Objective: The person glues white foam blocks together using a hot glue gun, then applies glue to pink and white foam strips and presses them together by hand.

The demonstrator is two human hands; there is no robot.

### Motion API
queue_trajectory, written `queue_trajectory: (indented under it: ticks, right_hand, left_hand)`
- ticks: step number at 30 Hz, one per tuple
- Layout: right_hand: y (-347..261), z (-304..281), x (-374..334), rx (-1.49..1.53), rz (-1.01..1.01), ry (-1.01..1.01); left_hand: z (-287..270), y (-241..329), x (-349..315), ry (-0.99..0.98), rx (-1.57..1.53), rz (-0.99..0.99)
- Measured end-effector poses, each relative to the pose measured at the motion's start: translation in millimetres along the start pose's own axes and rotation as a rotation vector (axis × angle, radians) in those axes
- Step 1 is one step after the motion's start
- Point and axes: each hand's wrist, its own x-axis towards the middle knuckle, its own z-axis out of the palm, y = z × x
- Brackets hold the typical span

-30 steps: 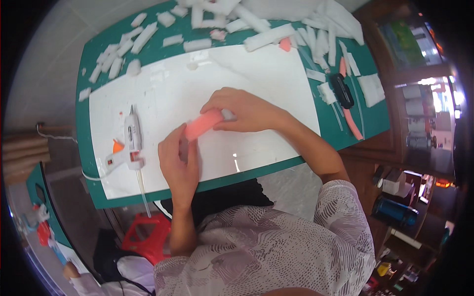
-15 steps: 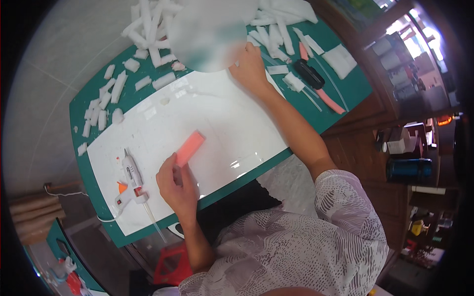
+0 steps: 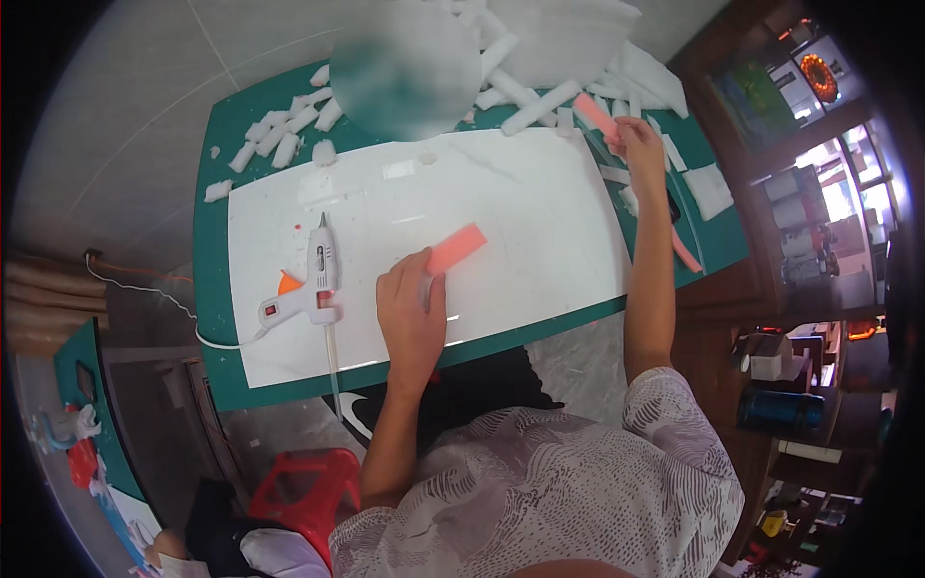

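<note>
In my left hand (image 3: 412,299), low over the white board (image 3: 540,212), a flat pink foam block (image 3: 459,248) is pinched between thumb and fingers. My right hand (image 3: 638,144) reaches to the far right of the table, its fingers closed on a pink strip (image 3: 595,116) that points up and left. A white glue gun (image 3: 325,265) with an orange trigger lies left of my left hand. From its rear sticks a clear glue stick (image 3: 333,361). Under my right forearm a black object (image 3: 673,206) is partly hidden, with another pink strip (image 3: 686,250) beside it.
White foam pieces (image 3: 279,130) lie on the green tabletop (image 3: 217,318) at the back left, with more piled at the back. A white pad (image 3: 708,193) lies at the right edge. A blurred patch covers the top middle. A red stool (image 3: 303,491) stands below the table.
My right hand has moved right from the back of the board and now holds a pink strip. My left hand still holds the pink block. The whole view has shifted.
</note>
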Motion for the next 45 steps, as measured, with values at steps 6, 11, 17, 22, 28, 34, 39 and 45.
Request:
queue_trajectory:
  ticks: [6,11,17,22,28,34,39,45]
  right_hand:
    - [-52,1,-49,-0.250,0.004,-0.316]
    - [-76,44,-95,-0.234,0.023,-0.618]
    - [-53,113,-117,-0.200,0.039,-0.983]
    - [-36,122,-127,-0.207,0.100,-0.965]
    - [-31,122,-128,-0.323,-0.148,-0.923]
    - [-40,113,-125,0.007,0.191,-0.941]
    - [-50,108,-142,-0.073,-0.135,-1.029]
    - [-56,118,-151,-0.241,-0.370,-0.917]
  left_hand:
    - [-5,1,0,0.056,0.014,0.010]
    - [2,-4,1,0.068,-0.008,0.025]
    - [1,-6,-4,0.074,-0.016,-0.014]
    - [-1,-3,-2,0.057,-0.020,-0.006]
    - [-1,0,1,0.031,0.006,0.032]
    - [-7,7,1,0.026,-0.149,-0.198]
    - [-9,-2,-3,0.044,-0.349,-0.287]
    - [-8,-15,-6,0.033,-0.487,-0.274]
